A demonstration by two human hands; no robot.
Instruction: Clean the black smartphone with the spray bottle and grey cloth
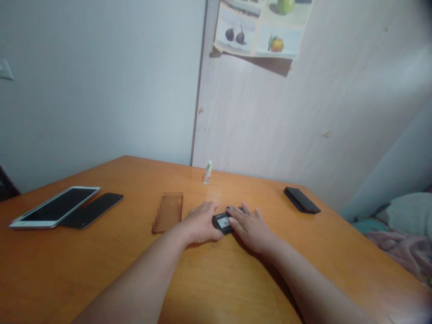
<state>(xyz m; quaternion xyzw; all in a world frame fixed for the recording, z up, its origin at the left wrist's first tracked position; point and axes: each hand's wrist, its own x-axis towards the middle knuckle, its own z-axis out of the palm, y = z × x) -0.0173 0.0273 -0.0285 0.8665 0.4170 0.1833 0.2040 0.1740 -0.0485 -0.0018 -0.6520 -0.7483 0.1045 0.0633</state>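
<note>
A small black block with a whitish label lies at the middle of the wooden table; its exact kind is unclear. My left hand grips its left end, thumb on the near side and fingers on the far side. Over the block's right part, my right hand rests palm down with fingers stretched out and spread, hiding that end. Just left of my left hand is a flat brown rectangular object, partly blurred by pixelation. Beyond the hands stands a small clear bottle with a pale cap.
On the left of the table, a white-framed tablet lies beside a black phone, their edges overlapping. A dark wallet-like case is near the right edge. The wall behind carries a fruit poster. Bedding shows at right.
</note>
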